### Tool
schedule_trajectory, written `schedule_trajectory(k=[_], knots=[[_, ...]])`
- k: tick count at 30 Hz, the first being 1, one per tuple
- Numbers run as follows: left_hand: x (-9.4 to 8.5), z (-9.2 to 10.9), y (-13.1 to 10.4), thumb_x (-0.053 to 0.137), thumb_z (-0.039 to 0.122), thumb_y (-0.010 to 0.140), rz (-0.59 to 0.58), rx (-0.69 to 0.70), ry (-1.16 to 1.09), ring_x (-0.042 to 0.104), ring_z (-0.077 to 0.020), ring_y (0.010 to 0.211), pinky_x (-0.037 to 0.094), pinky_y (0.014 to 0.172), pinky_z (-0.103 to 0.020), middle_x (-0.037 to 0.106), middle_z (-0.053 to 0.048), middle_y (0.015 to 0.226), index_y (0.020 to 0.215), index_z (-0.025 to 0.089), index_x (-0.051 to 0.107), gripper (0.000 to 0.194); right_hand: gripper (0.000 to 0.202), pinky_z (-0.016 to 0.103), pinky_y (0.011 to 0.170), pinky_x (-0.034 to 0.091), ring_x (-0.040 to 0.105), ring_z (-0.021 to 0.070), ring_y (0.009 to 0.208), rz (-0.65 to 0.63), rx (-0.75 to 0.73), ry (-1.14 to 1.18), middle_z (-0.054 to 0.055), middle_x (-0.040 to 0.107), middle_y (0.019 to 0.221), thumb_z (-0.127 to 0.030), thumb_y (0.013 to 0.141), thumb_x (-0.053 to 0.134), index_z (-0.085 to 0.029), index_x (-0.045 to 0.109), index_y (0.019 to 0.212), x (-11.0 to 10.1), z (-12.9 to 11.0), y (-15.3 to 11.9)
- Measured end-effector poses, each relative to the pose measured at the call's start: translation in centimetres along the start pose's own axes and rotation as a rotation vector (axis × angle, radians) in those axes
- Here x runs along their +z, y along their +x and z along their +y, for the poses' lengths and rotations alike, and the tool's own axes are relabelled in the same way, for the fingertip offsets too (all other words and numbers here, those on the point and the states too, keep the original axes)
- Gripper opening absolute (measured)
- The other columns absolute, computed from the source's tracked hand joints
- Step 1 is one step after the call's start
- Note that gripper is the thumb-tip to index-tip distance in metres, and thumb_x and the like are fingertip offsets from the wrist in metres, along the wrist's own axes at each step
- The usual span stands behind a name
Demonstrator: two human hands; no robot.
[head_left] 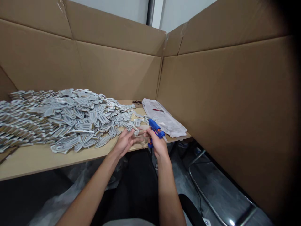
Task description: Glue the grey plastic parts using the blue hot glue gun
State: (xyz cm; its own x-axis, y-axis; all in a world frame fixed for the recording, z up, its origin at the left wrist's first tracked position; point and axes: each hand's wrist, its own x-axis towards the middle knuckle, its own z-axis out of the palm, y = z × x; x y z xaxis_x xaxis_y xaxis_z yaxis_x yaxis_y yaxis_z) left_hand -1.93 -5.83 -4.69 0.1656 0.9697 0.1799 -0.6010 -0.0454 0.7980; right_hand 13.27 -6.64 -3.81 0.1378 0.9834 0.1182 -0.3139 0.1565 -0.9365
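Observation:
My left hand (125, 142) pinches a small grey-and-white plastic piece (134, 130) near the table's front edge. Just to its right, my right hand (157, 142) is wrapped round a blue glue gun (155, 128). Some fingers of my right hand reach towards the piece; whether they touch it is too small to tell. A large heap of similar grey pieces (80, 116) lies to the left of both hands, and a few more lie just behind them.
Papers (164, 121) with a red pen-like item (157, 110) on top lie at the table's right end. Stacked pieces (21, 122) fill the far left. Tall cardboard walls (117, 69) stand behind and to the right. A metal-framed chair (199, 183) is below right.

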Motion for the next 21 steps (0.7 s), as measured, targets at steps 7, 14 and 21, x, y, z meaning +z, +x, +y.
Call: schedule_trajectory(k=[7, 14, 21], knots=[[0.2, -0.1, 0.3, 0.083, 0.025, 0.076, 0.122, 0.041, -0.048, 0.066, -0.0166, 0.074, 0.047, 0.050, -0.023, 0.070, -0.004, 0.090, 0.092, 0.018, 0.057, 0.031, 0.029, 0.022, 0.050, 0.045, 0.075, 0.0205, 0.078, 0.023, -0.022, 0.021, 0.005, 0.078, 0.088, -0.043, 0.077, 0.076, -0.020, 0.069, 0.092, 0.0, 0.6, 0.5], [0.2, -0.1, 0.6, 0.093, 0.031, 0.063, 0.239, 0.092, 0.112, 0.054, -0.0069, 0.058, 0.040, 0.049, -0.018, 0.061, 0.003, 0.074, 0.083, 0.016, 0.057, 0.043, 0.031, 0.022, 0.048, 0.043, 0.072, 0.0192, 0.072, 0.047, -0.035, 0.005, 0.004, 0.076, 0.084, -0.044, 0.076, 0.075, -0.019, 0.068, 0.093, -0.4, 0.0, 0.2], [-0.3, -0.4, 0.8, 0.093, 0.037, 0.062, 0.203, 0.093, 0.276, 0.071, -0.0168, 0.069, 0.055, 0.071, -0.028, 0.075, -0.006, 0.083, 0.096, 0.013, 0.067, 0.049, 0.030, 0.025, 0.051, 0.042, 0.061, 0.0159, 0.060, 0.011, -0.126, -0.181, 0.001, 0.068, 0.071, -0.046, 0.079, 0.070, -0.018, 0.069, 0.089, -0.1, 0.0, -0.6]])
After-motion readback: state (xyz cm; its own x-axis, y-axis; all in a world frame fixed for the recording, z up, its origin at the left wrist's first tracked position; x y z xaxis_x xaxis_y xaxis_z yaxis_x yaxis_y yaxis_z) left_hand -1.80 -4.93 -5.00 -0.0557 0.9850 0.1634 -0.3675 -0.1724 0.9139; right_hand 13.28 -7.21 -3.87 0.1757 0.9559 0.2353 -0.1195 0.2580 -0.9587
